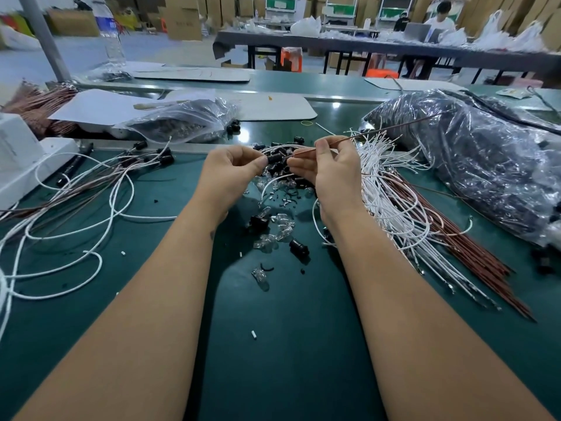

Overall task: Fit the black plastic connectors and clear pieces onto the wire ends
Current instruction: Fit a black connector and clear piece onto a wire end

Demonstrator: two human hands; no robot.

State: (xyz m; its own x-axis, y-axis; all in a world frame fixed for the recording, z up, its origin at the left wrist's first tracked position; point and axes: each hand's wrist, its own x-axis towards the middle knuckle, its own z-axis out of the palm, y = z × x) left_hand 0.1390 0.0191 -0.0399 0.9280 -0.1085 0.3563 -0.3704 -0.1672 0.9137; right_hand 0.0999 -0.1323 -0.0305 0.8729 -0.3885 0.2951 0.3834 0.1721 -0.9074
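Note:
My left hand (pixel 230 171) pinches a black plastic connector (pixel 274 159) above the green table. My right hand (pixel 329 168) holds a thin brown wire (pixel 379 130) whose near end meets the connector; the wire runs up and to the right. A white wire (pixel 273 180) curves out below the connector. Loose black connectors (pixel 299 247) and clear pieces (pixel 280 229) lie scattered on the mat under and in front of my hands. A bundle of white wires (pixel 391 202) and brown wires (pixel 473 253) lies to the right.
Finished white and brown wires with black connectors (pixel 91 183) spread at the left beside a white box (pixel 21 156). A clear bag of parts (pixel 185 120) sits behind, a large plastic bag (pixel 485 165) at the right. A person sits at a far table (pixel 440 22).

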